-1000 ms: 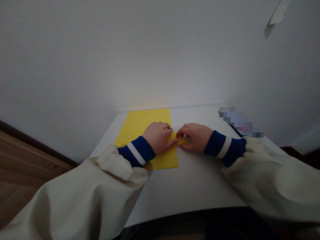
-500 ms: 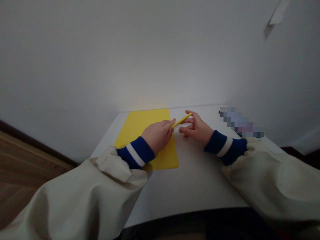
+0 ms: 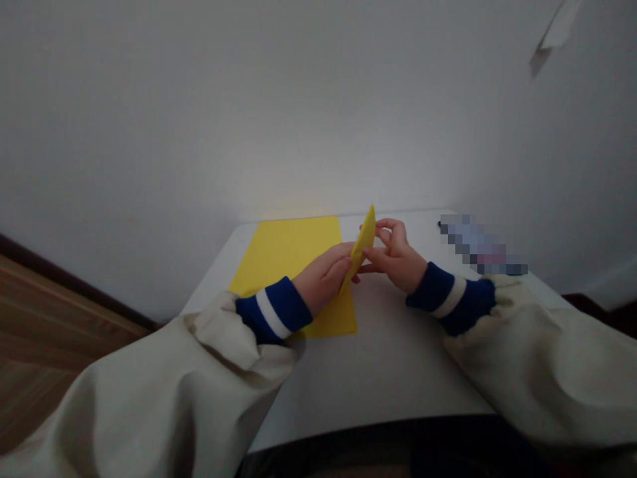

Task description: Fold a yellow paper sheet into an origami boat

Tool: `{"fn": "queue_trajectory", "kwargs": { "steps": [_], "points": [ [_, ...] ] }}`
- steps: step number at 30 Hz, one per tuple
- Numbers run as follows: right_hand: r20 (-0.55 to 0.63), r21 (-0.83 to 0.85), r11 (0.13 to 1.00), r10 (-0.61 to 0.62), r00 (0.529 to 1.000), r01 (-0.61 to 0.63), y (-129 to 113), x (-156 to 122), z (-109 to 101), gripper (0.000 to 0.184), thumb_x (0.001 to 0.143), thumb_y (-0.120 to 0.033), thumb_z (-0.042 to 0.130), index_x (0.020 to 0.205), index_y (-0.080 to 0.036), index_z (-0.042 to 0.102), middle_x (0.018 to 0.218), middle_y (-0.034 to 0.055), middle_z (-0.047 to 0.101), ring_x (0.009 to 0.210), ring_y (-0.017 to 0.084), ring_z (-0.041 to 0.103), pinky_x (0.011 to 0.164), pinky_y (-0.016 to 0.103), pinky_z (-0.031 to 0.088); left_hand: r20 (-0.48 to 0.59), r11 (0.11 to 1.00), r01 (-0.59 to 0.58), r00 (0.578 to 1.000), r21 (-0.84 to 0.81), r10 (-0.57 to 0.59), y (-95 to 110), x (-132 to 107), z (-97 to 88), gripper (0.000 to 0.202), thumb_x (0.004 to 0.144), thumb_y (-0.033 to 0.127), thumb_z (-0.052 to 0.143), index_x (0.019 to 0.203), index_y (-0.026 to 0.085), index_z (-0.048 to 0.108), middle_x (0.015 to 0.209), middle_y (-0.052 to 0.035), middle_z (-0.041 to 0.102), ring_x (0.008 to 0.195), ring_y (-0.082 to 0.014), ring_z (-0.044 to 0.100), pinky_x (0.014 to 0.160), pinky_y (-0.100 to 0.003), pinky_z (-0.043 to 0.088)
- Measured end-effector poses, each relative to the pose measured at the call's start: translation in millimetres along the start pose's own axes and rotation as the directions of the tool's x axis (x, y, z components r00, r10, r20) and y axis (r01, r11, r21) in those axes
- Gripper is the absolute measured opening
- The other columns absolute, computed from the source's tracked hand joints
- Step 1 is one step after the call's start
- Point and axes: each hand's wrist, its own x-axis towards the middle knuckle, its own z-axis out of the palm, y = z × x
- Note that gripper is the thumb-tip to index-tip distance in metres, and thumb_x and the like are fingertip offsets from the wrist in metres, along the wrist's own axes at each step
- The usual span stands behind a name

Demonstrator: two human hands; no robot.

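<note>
A small folded piece of yellow paper [image 3: 365, 240] is held up on edge between my two hands, its pointed tip upward. My left hand [image 3: 326, 272] grips its lower left part, with the thumb on the near side. On the other side, the fingers of my right hand [image 3: 395, 255] are bent around the paper's right edge, and the thumb and a finger touch it. Beneath my left hand and wrist, yellow sheets [image 3: 293, 242] lie flat on the white table [image 3: 393, 358]. My left palm and some fingertips are hidden.
A pixelated, blurred-out object [image 3: 480, 245] lies at the table's right side. The white wall [image 3: 308, 119] rises directly behind the table. A wooden surface [image 3: 50, 332] is at the lower left, and a piece of paper [image 3: 560, 26] hangs on the wall at upper right.
The folded paper has turned from a low slant, seen nearly edge-on, to a steep upright tilt showing more of its face. My right hand's thumb has closed in on it.
</note>
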Motion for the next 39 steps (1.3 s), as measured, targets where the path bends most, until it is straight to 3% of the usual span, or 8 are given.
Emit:
{"fn": "queue_trajectory", "kwargs": {
  "steps": [5,9,15,24,28,32,37,39],
  "points": [
    [0.035,-0.025,0.998,0.063,0.997,-0.062,0.9,1.1,-1.7,0.038,0.073,-0.029,0.059,0.097,-0.024,0.030,0.126,0.0103,0.044,0.091,0.017,0.062,0.077,0.041,0.056,-0.012,0.985,0.095,0.995,-0.145,-0.098,-10.3,2.1,6.3,0.054,0.091,0.022,0.036,0.141,0.019,0.016,0.130,-0.0159,0.047,0.079,-0.0133,0.064,0.074,-0.031,0.054],
    [0.115,-0.076,0.996,0.051,0.992,-0.042,0.6,0.5,-2.5,0.038,0.073,-0.032,0.061,0.098,-0.023,0.034,0.124,0.0106,0.047,0.097,0.020,0.061,0.079,0.041,0.055,-0.060,0.987,0.135,0.988,-0.087,-0.141,-15.2,1.9,6.2,0.061,0.091,0.029,0.041,0.143,0.021,0.009,0.135,-0.0189,0.041,0.073,-0.0134,0.066,0.062,-0.027,0.056],
    [0.148,-0.088,0.994,0.075,0.986,-0.063,-2.7,-2.0,-2.4,0.035,0.075,-0.030,0.060,0.098,-0.023,0.035,0.137,0.0129,0.037,0.097,0.020,0.062,0.083,0.043,0.053,-0.161,0.986,0.163,0.973,-0.021,-0.165,-12.4,1.0,2.9,0.069,0.083,0.035,0.055,0.141,0.019,0.021,0.130,-0.0206,0.043,0.060,-0.0072,0.060,0.050,-0.020,0.050],
    [0.177,-0.178,0.984,0.033,0.984,-0.001,0.0,-1.6,-4.2,0.044,0.077,-0.029,0.057,0.114,-0.023,0.033,0.136,0.0144,0.041,0.110,0.024,0.054,0.067,0.034,0.057,-0.202,0.982,0.114,0.976,0.151,-0.082,-13.3,3.1,2.3,0.064,0.080,0.028,0.057,0.137,0.018,0.030,0.118,-0.0150,0.053,0.079,-0.0144,0.059,0.066,-0.028,0.051],
    [0.207,-0.264,0.962,-0.015,0.978,0.071,1.7,-3.0,-7.2,0.048,0.080,-0.024,0.047,0.124,-0.023,0.029,0.135,0.0138,0.043,0.088,0.018,0.064,0.062,0.032,0.056,-0.177,0.975,0.079,0.983,0.207,-0.042,-13.6,2.6,-2.1,0.060,0.077,0.014,0.047,0.136,0.018,0.033,0.123,-0.0130,0.053,0.100,-0.0192,0.056,0.079,-0.032,0.050],
    [0.189,-0.535,0.826,-0.088,0.978,0.178,-3.1,-4.0,-11.8,0.057,0.076,-0.014,0.044,0.131,-0.023,0.033,0.132,0.0099,0.049,0.071,0.013,0.064,0.064,0.031,0.055,-0.154,0.976,-0.009,0.987,0.217,0.043,-19.6,4.6,-4.6,0.062,0.072,0.006,0.038,0.133,0.017,0.037,0.131,-0.0103,0.048,0.116,-0.0193,0.048,0.091,-0.035,0.045],
    [0.267,-0.723,0.597,-0.223,0.937,0.348,-5.9,-2.0,-16.3,0.055,0.076,-0.012,0.039,0.129,-0.020,0.044,0.131,0.0058,0.052,0.112,0.020,0.054,0.090,0.040,0.047,-0.133,0.977,0.000,0.991,0.212,0.029,-22.1,5.7,-3.2,0.064,0.069,0.002,0.036,0.132,0.014,0.036,0.136,-0.0109,0.044,0.124,-0.0178,0.042,0.102,-0.039,0.037],
    [0.304,-0.752,0.535,-0.236,0.923,0.385,-5.2,-1.2,-17.9,0.053,0.077,-0.011,0.038,0.128,-0.021,0.047,0.130,0.0045,0.053,0.117,0.020,0.050,0.097,0.042,0.042,-0.130,0.977,0.019,0.992,0.212,0.008,-22.0,4.7,-3.1,0.064,0.069,0.001,0.036,0.131,0.015,0.038,0.135,-0.0105,0.045,0.126,-0.0176,0.040,0.105,-0.041,0.032]
  ]
}}
